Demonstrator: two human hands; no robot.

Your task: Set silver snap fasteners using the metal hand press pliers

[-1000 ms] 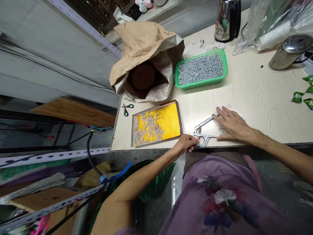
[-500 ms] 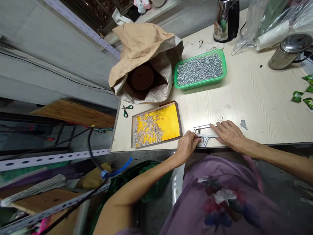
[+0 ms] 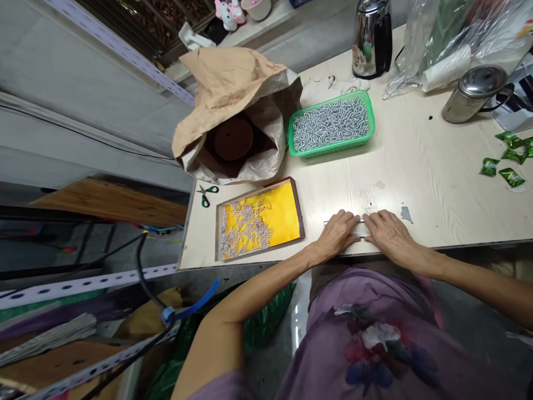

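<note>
My left hand (image 3: 336,234) and my right hand (image 3: 388,235) lie side by side, palms down, on a metal plier-like hand press (image 3: 361,229) at the table's front edge. The hands hide most of the tool, and only a thin strip of steel shows between and beside them. To the left of my left hand stands a brown-framed tray (image 3: 260,219) lined with yellow paper, with several short silver metal pins (image 3: 244,230) scattered on it. A green plastic basket (image 3: 331,125) full of similar silver pieces sits farther up the table.
Green-handled scissors (image 3: 207,194) lie at the table's left end, beside an open paper sack (image 3: 237,116). A steel kettle (image 3: 372,39), a steel pot (image 3: 472,94), a plastic bag (image 3: 420,50) and green wrappers (image 3: 511,178) stand at the back and right.
My left hand has moved right, up against my right hand, and the press's spread arms now lie closed under both hands. The whole view has shifted slightly.
</note>
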